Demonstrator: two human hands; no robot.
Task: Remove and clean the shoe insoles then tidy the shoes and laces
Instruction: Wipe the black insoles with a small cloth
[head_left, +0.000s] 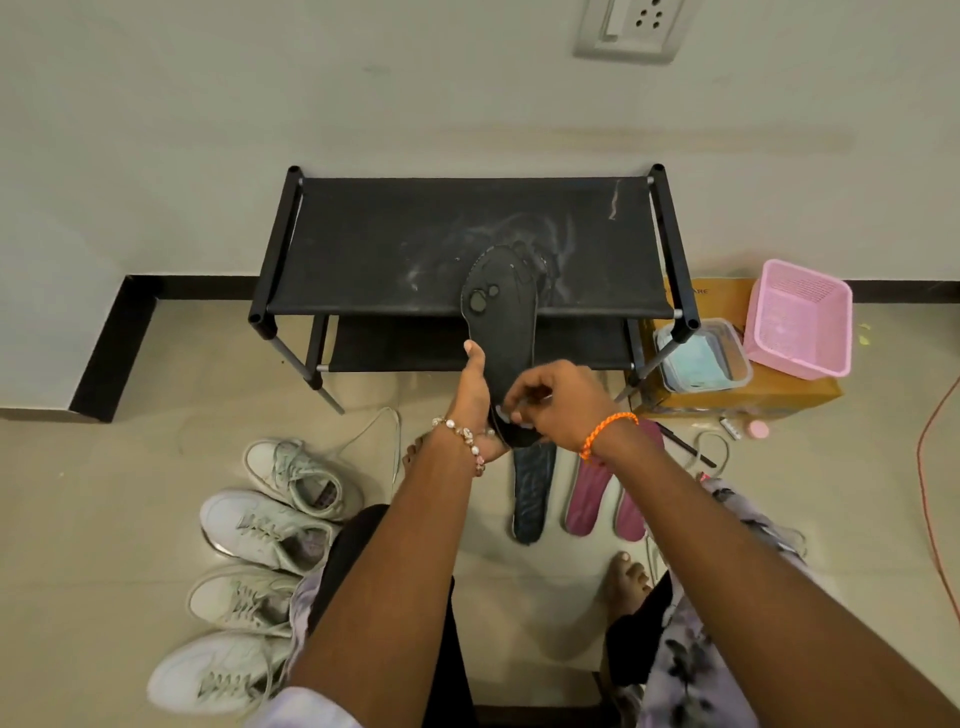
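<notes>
A black insole (506, 312) is held up in front of the shoe rack, toe end pointing away from me. My left hand (475, 400) grips its left edge and heel from below. My right hand (558, 402) pinches at the heel end with fingers closed; whether it holds a small item I cannot tell. On the floor beneath lie another dark insole (531, 491) and two maroon insoles (589, 499). Several white sneakers (270, 530) stand in a column on the left, laces loose.
A black two-tier shoe rack (467, 244) with dusty white smears stands against the wall. Right of it a cardboard box (748, 400) carries a clear plastic container (701, 356) and a pink basket (800, 317). Loose white laces (384, 421), a small pink bottle (758, 429) and an orange cable (930, 467) lie on the floor.
</notes>
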